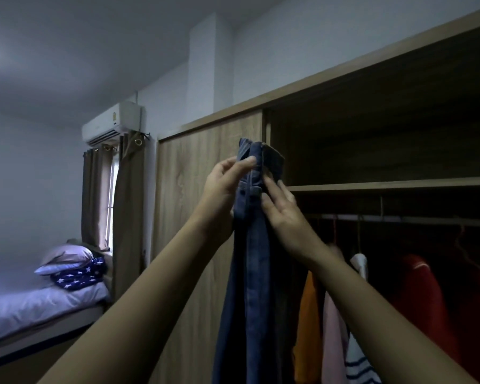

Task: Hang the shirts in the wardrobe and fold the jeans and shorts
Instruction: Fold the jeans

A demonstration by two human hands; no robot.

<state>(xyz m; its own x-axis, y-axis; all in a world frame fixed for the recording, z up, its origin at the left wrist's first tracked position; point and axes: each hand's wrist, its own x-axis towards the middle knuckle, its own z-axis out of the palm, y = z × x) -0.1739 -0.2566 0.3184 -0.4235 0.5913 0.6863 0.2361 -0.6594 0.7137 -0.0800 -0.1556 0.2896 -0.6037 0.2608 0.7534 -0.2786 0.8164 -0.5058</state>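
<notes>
— Where is the pair of dark blue denim jeans (257, 273) right now?

— Held up in front of the light-brown wooden wardrobe (205, 167), at the edge where its sliding door meets the open half. The waistband is up near the height of the wardrobe's inner shelf (385, 185), and the legs hang straight down, folded together lengthwise.

— And the hands?

— Both are on the jeans. The left hand (225, 189) pinches the waistband between thumb and fingers on the side nearer the wardrobe door. The right hand (283, 209) closes thumb and fingers on the denim just below, on the side nearer the wardrobe's open half.

— What is inside the wardrobe?

— Under the shelf runs a rail (399, 218). An orange shirt (306, 322), a pale pink garment (333, 342), a white-and-navy striped top (358, 367) and a red shirt (421, 300) hang from it.

— Anything outside the wardrobe?

— To its left, brown curtains (128, 217) with a white air conditioner (112, 124) above them. Further left is a bed (39, 309) with a pale pillow (67, 254) and a navy star-print blanket (81, 275).
</notes>
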